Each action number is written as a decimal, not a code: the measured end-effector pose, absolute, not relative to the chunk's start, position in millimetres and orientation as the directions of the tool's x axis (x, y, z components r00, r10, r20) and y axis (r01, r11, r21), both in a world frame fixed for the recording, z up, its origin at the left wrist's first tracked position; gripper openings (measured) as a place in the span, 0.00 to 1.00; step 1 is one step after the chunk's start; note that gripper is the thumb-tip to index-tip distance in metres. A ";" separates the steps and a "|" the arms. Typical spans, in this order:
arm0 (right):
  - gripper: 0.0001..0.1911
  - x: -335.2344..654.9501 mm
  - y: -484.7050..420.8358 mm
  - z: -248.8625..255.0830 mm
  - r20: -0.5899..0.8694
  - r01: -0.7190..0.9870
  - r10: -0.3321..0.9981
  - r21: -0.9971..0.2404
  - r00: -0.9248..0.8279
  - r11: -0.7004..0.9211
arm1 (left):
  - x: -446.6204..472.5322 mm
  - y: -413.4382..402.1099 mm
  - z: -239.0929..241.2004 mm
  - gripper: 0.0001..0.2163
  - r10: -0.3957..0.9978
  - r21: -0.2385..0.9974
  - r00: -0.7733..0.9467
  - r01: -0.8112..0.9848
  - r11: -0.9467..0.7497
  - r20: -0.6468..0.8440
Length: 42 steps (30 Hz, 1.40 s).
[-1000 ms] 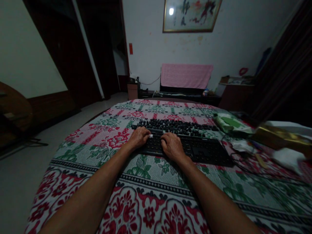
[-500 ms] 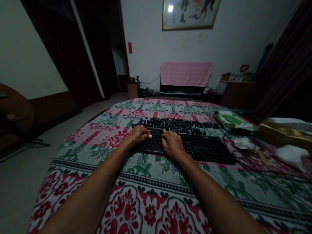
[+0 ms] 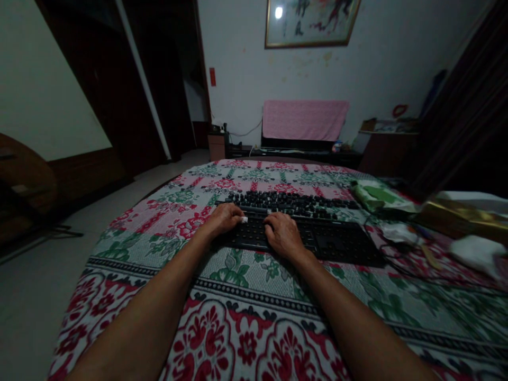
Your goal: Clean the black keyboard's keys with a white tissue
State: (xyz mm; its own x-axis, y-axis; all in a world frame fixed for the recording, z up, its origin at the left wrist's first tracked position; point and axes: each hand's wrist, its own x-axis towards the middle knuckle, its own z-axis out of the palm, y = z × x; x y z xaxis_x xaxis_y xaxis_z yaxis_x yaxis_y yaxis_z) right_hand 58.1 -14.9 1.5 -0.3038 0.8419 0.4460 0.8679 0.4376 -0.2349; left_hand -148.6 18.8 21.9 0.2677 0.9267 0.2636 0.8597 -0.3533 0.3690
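A black keyboard (image 3: 337, 242) lies on a table under a red, green and white flowered cloth (image 3: 238, 317). Just behind it is a band of loose black keycaps (image 3: 293, 201). My left hand (image 3: 224, 218) rests on the keyboard's left end with its fingers curled, and a small white piece (image 3: 244, 219) shows at the fingertips. My right hand (image 3: 283, 235) sits beside it on the keyboard, fingers bent down onto the keys. What lies under those fingers is hidden.
A green and white packet (image 3: 373, 196), a gold box (image 3: 460, 219), white wads (image 3: 474, 254) and a dark cable (image 3: 400, 270) lie on the table's right side. A pink cloth (image 3: 304, 120) covers furniture at the far wall. The floor (image 3: 32, 296) is on the left.
Both hands stay on the keyboard's left part with only slight finger movement. The view has shifted a little, so everything sits slightly higher and to the right.
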 end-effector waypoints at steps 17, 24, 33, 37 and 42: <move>0.12 58.3 -14.1 0.2 0.460 0.866 0.835 -0.236 -0.300 0.442 | -155.5 17.0 27.2 0.12 0.947 0.521 0.290 0.793 -0.317 0.134; 0.12 58.4 -14.8 0.5 0.447 0.873 0.841 -0.222 -0.304 0.434 | -153.7 18.0 26.2 0.12 0.930 0.494 0.353 0.792 -0.358 0.108; 0.11 59.1 -12.7 -2.5 0.479 0.863 0.823 -0.225 -0.306 0.452 | -146.8 14.9 28.1 0.11 0.929 0.617 0.357 0.711 -0.338 0.097; 0.11 58.6 -13.0 -2.0 0.473 0.862 0.826 -0.231 -0.306 0.451 | -151.6 15.8 29.3 0.14 0.963 0.750 0.258 0.621 -0.226 0.076; 0.12 60.1 -11.1 -2.1 0.460 0.857 0.835 -0.254 -0.301 0.449 | -168.2 22.3 27.7 0.14 0.987 0.702 0.127 0.693 -0.162 0.102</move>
State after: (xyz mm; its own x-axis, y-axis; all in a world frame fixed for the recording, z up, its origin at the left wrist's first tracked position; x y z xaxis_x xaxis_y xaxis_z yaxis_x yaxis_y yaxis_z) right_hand 60.1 -11.1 -2.1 -0.3012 0.8353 0.4600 0.8567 0.4488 -0.2540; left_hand -168.2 22.3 27.7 0.1272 0.9866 0.1023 0.6935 -0.1622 0.7020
